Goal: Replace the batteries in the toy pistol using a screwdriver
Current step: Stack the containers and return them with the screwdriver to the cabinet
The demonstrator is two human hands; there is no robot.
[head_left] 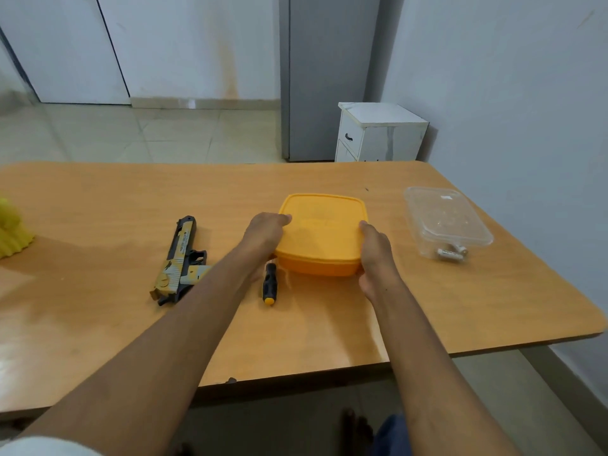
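A yellow and black toy pistol lies on the wooden table, left of centre. To its right lies a screwdriver with a black and yellow handle, just in front of a lidded orange box. My left hand grips the box's left side, thumb on the lid. On the box's right side my right hand holds the edge, its fingers curled round it. Further right, a clear plastic container holds batteries.
A yellow ridged object sits at the table's left edge. Behind the table stand a white bedside cabinet and a grey cupboard. A wall runs close along the right side.
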